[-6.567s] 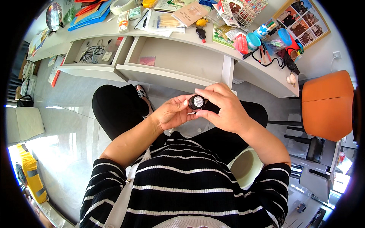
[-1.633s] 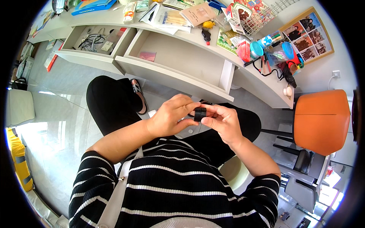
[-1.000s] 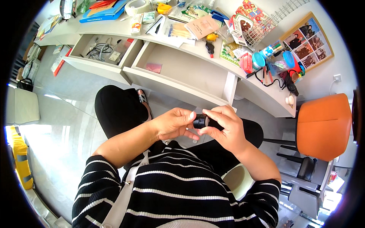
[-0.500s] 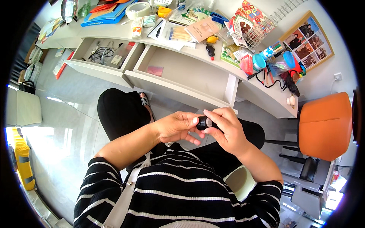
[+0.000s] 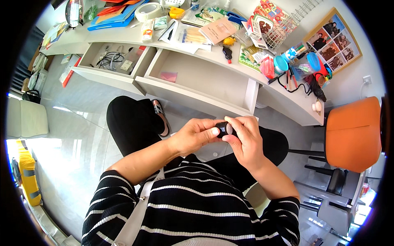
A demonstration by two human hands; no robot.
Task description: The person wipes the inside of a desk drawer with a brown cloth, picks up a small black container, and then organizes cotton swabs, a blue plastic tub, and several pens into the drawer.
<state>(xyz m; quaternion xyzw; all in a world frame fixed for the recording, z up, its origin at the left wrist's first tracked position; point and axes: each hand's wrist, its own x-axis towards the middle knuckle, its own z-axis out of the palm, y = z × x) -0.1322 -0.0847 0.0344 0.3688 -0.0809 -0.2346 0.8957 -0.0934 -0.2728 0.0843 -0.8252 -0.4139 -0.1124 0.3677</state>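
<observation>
In front of my lap I hold a small black device (image 5: 223, 128) with a rounded grey, mesh-like end; its exact kind cannot be made out. My left hand (image 5: 191, 135) grips its left side, thumb on the near face and fingers curled behind. On the other side, my right hand (image 5: 249, 141) pinches it between thumb and fingers next to the grey end. Just beyond the hands, an open drawer (image 5: 197, 92) contains a flat pink square (image 5: 168, 77).
A second open drawer (image 5: 108, 71) at the left has coiled cables inside. The desk (image 5: 283, 96) carries a brown booklet (image 5: 218, 30), a tape roll (image 5: 148, 12), blue folders (image 5: 113, 21) and a wire basket (image 5: 277, 39). An orange chair (image 5: 353, 135) stands at right.
My left fingers, spread below the device before, have closed in behind it. The device has turned slightly and shifted a little to the right, showing more of its front.
</observation>
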